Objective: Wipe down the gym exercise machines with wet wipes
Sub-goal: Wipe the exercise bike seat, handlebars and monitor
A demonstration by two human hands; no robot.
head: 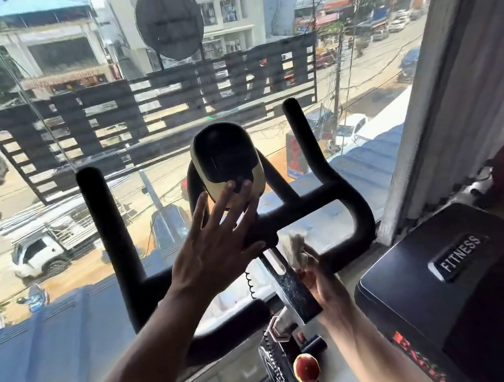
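Wipe (pixel 295 249), soft and limp, bunched in the right hand (pixel 317 276) beside the handlebar (pixel 311 201) stem; left hand (pixel 215 242) splayed flat, steadying the console (pixel 226 158)

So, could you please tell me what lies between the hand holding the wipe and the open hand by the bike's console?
In the head view, the metal handlebar post and a coiled black cable lie between the right hand gripping the wipe and the left hand.

Upstairs gym, exercise bike (pixel 234 213) at a glass window (pixel 33 92), black pad (pixel 455 291) labelled FITNESS, street below
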